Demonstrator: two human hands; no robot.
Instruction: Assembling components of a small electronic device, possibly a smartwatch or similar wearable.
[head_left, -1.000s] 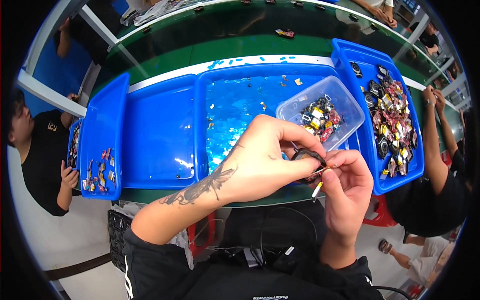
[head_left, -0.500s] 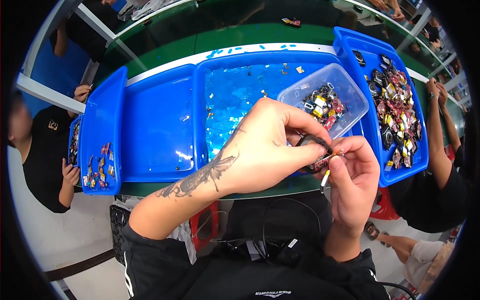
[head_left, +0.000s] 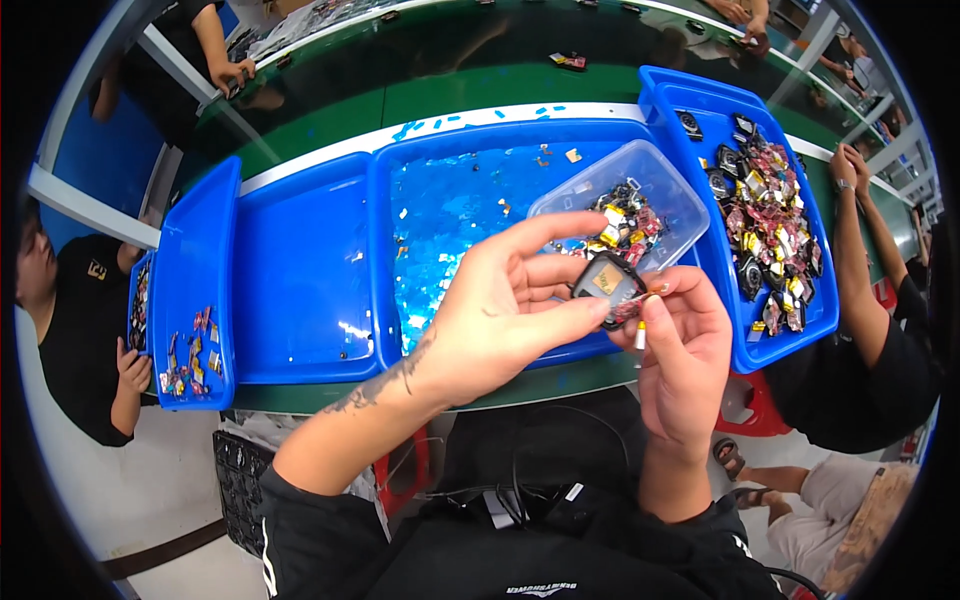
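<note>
At left, a co-worker's black shirt (head_left: 75,350) bears a small pale emblem. Rightward, a broad blue tray (head_left: 300,260) meets another, its floor (head_left: 455,240) spread with bluish scraps. The left hand (head_left: 490,330) reaches across from the near side, fingers spread, thumb and fingers gripping a black casing (head_left: 622,268) with a tan marked label (head_left: 607,278), before a clear tub (head_left: 690,212). The right hand (head_left: 685,345), palm turned inward, pinches a thin strand at the casing's right edge; the parts-filled right tray's rim (head_left: 738,345) stands near it.
</note>
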